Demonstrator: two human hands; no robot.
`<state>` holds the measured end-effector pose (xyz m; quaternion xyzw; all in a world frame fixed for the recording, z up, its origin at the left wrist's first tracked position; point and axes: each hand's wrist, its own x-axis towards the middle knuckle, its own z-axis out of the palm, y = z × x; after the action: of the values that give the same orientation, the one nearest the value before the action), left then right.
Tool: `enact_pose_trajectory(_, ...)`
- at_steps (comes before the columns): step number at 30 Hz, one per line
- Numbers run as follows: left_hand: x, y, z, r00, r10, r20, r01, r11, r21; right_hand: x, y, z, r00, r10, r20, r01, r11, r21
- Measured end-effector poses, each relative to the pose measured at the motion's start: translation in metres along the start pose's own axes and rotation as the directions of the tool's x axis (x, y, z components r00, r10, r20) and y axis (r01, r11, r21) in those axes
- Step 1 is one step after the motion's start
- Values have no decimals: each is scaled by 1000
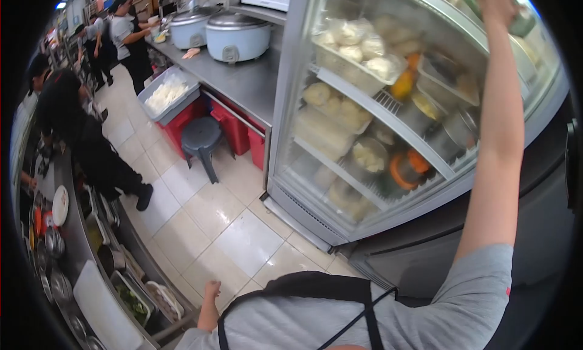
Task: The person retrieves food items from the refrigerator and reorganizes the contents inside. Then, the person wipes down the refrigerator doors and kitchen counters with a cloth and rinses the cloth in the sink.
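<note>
My right arm is stretched up to the top right, and my right hand (497, 7) is at a green item (521, 19) by the upper part of the glass-fronted fridge (464, 195). The fingers are partly cut off by the frame's top edge. Behind the glass, shelves hold a basket of white bagged food (358, 49), tubs, metal pots and an orange-rimmed container (408, 169). Low at the centre left, my left hand (212, 288) hangs over the tiled floor with its fingers curled; whether anything is in it is too small to tell.
A steel counter (243, 92) bears two large blue cookers (238, 39). Beneath and beside it are a grey stool (203, 137), red bins (231, 128) and a grey tub (165, 96) of white food. Several people stand at the left, one in black (76, 116) near the left counter (100, 301).
</note>
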<state>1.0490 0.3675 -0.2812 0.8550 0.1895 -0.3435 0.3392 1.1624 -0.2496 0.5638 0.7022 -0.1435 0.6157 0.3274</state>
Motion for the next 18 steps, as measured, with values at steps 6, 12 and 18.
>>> enact_pose_trajectory(6, -2, 19, 3, 998, 69, 2, -68, 986, -150, -105, -127, 75, 969, -244, 29, 243, 969, 38)
enact_pose_trajectory(12, -24, -13, -3, 998, -51, 33, 57, 970, -235, -436, -190, 111, 731, -639, 239, 460, 721, 518)
enact_pose_trajectory(18, -13, -120, 0, 995, -61, 74, 59, 998, 24, -504, -141, 76, 488, -807, 331, 555, 580, 597)
